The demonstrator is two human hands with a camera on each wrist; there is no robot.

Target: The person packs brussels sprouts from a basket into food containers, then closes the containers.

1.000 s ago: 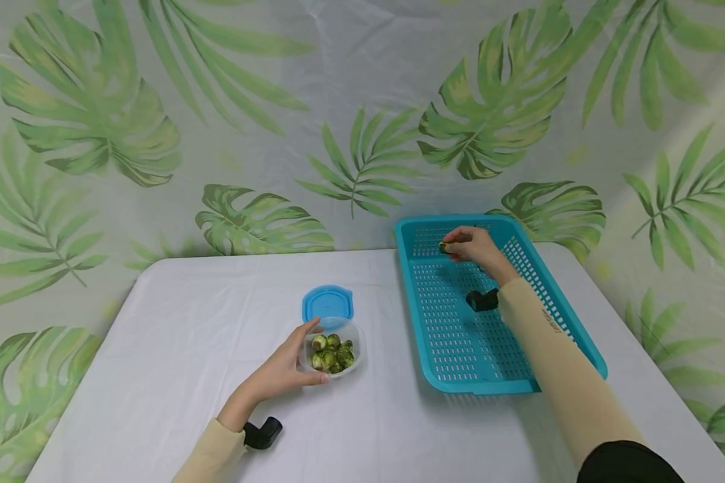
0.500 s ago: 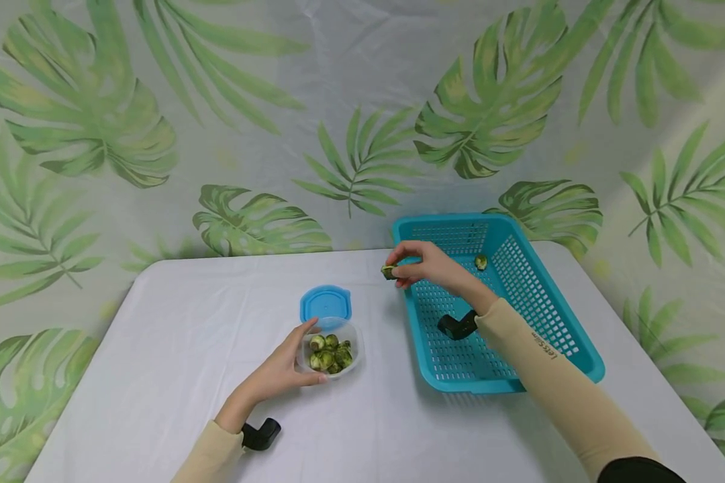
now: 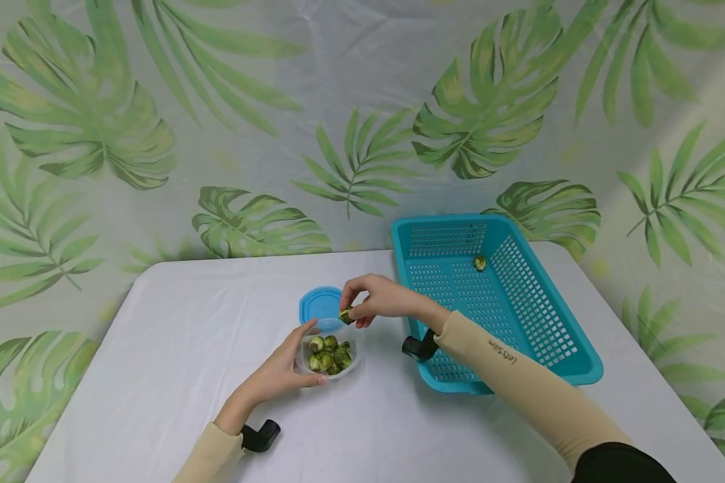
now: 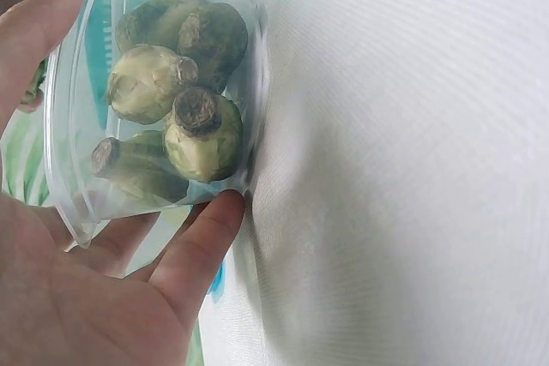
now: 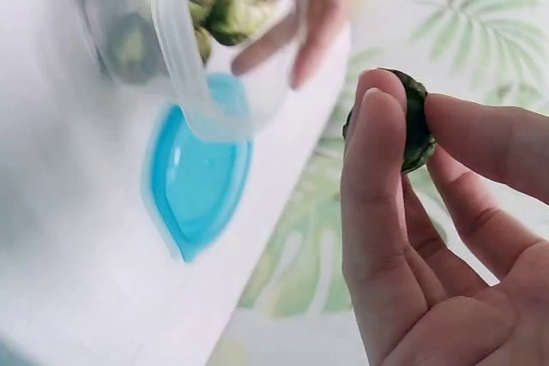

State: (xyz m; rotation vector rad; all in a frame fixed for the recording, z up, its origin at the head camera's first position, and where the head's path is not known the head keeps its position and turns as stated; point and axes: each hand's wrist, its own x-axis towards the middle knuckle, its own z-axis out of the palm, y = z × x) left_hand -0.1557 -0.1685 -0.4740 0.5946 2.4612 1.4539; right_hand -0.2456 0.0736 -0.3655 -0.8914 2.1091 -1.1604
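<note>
In the head view a clear plastic container (image 3: 352,367) with several Brussels sprouts (image 3: 321,362) in it stands on the table. My left hand (image 3: 282,370) holds it from the left, thumb at the near side and fingers at the far side. The left wrist view shows the sprouts (image 4: 204,135) through the container's wall. Just above and right of the container, my right hand (image 3: 382,298) pinches a single Brussels sprout (image 5: 418,122) between thumb and fingertips. A blue lid (image 3: 319,303) lies flat behind the container, partly covered by the right fingers' side.
A turquoise plastic basket (image 3: 510,315) stands on the right, under the right forearm. One Brussels sprout (image 3: 480,262) lies at its far end. White cloth covers the table (image 3: 175,349), and a leaf-patterned curtain (image 3: 362,80) hangs behind its back edge.
My right hand has moved left and nearer, out of the basket to beside the container, with the sprout in its fingers. My left hand keeps its hold on the container.
</note>
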